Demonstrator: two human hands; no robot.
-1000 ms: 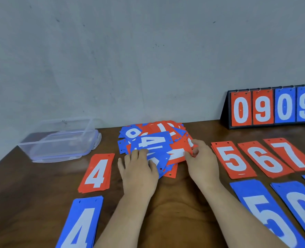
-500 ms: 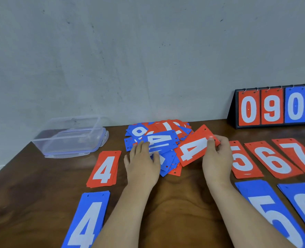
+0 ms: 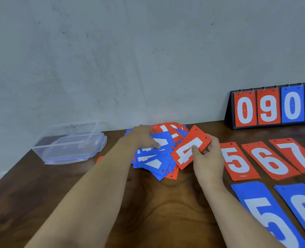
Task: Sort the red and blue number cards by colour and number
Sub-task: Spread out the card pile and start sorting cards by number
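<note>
- Right hand [image 3: 207, 158]: recorded as pinching the red 4 card [image 3: 185, 151], with the thumb laid on the printed face and the fingers folded behind the card's right edge.
- Red 4 card: held tilted and clear of the bench [image 3: 166, 203], its lower-left part overlapping the right side of the mixed pile [image 3: 157, 161].
- Left hand [image 3: 142, 138]: laid palm-down on top of the mixed pile, with the thumb stretched onto a blue card. The fingertips are hidden behind the back of the hand, so it cannot be told whether a card is gripped.
- Mixed pile: red and blue cards are heaped unevenly at mid-bench, close to the wall, and several numerals are partly covered.
- Sorted red cards: the red 5 [image 3: 237, 161], red 6 [image 3: 269, 160] and red 7 [image 3: 296, 154] are set in a row to the right, with the red 5 just beside the right hand.
- Sorted blue cards: the blue 5 [image 3: 266, 215] and blue 6 [image 3: 303, 208] are set in the nearer row, below the red ones and partly cut off by the frame.
- Red corner [image 3: 100, 159]: seen just left of the left forearm. Its numeral is hidden by the arm.
- Flip scoreboard [image 3: 273, 108]: stood at the rear right against the wall, showing a red 0 and 9 and a blue 0 and 9.
- Clear plastic container [image 3: 69, 142]: placed at the rear left of the bench, well apart from the pile.
</note>
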